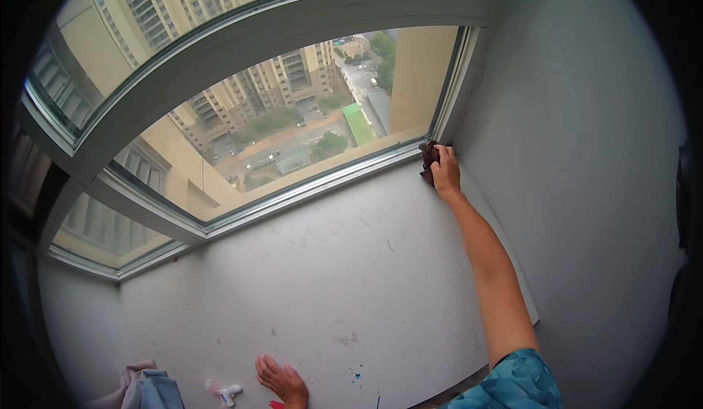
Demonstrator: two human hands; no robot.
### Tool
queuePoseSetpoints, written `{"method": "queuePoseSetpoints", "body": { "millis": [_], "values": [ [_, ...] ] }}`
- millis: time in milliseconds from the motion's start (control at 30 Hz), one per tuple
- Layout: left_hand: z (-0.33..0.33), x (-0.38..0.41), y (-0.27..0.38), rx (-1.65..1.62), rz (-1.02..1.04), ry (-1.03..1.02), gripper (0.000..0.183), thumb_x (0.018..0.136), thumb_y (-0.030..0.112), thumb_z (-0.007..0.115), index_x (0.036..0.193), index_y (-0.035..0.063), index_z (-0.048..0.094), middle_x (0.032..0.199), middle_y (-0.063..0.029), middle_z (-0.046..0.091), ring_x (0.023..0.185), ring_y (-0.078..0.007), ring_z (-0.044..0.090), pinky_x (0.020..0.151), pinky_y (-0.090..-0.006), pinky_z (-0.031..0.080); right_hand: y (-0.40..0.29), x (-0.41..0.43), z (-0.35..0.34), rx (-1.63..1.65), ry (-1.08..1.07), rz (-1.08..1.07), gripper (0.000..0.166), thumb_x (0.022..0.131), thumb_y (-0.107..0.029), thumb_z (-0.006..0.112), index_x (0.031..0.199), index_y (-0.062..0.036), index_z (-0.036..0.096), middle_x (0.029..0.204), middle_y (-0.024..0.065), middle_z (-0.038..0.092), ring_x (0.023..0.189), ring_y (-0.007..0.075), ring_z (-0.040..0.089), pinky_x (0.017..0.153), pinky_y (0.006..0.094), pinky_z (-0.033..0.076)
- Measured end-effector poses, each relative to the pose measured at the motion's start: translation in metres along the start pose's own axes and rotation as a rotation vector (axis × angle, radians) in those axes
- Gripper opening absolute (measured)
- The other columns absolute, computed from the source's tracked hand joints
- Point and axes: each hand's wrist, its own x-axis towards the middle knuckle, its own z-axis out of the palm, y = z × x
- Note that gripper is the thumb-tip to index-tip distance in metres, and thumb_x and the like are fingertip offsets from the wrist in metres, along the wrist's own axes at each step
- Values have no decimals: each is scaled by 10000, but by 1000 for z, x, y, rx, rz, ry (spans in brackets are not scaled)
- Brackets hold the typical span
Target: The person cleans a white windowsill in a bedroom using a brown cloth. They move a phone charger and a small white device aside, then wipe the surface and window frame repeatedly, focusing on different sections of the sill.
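Observation:
My right hand (447,170) grips a crumpled dark brown cloth (429,159) at the right corner of the window frame, where the sill meets the side wall. The right arm stretches far forward over the sill. Low in the view, my left hand (283,380) rests palm down on the white windowsill (307,277), with nothing in it. Dark smudges and scuffs mark the sill. Beside the left wrist lies a small red thing (276,404), partly cut off by the view's edge. The window's lower metal frame (318,184) runs left from the cloth.
Left of my left hand lies a small white object (229,394) with a pinkish piece (210,386) by it. Pink and blue-grey fabric (148,387) is heaped at lower left. A blue star (358,376) lies on the sill. The side wall (576,151) bounds the right.

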Motion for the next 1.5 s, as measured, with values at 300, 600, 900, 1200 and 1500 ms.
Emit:
{"method": "queuePoseSetpoints", "body": {
  "millis": [300, 600, 900, 1200, 1500],
  "values": [
    [0, 3, 1, -28, 22, 1, 596, 905, 242, 437, 1401, -78, 355, 1453, -274, 319, 1373, -433, 267, 1135, -552, 155, 32, 27, 64, -283, 79, 146, 229, 868, -20, 525, 1082, -89, 565, 1170, 104, 535, 1003, 422, 555, 883, 477, 513],
    [5, 1, -9, -26, 37, -1, 638, 883, 237, 479, 1413, -85, 332, 1456, -270, 318, 1372, -451, 263, 1127, -575, 162, -4, 7, 60, -445, -20, -79, 226, 806, -32, 618, 1022, -59, 558, 1113, 99, 544, 1004, 369, 560, 820, 446, 542],
    [8, -1, -18, -38, 49, -41, 677, 867, 227, 506, 1428, -81, 286, 1481, -262, 265, 1398, -442, 209, 1115, -590, 140, -127, -72, 119, -428, -123, -244, 299, 812, -88, 664, 1093, -33, 576, 1113, 71, 528, 1011, 287, 548, 801, 346, 566],
    [4, 1, -17, -48, 35, -89, 690, 899, 244, 510, 1446, -87, 250, 1503, -263, 225, 1418, -431, 182, 1108, -603, 143, -229, -135, 158, -364, -170, -294, 250, 802, -40, 631, 1041, 12, 583, 1104, 97, 530, 978, 301, 550, 807, 349, 548],
    [9, 0, -22, -61, 42, -120, 740, 894, 277, 545, 1453, -94, 233, 1508, -279, 204, 1420, -443, 166, 1094, -630, 155, -311, -188, 206, -370, -146, -328, 312, 789, -44, 625, 1077, 63, 573, 1116, 150, 513, 970, 324, 547, 818, 345, 531]
  ]
}}
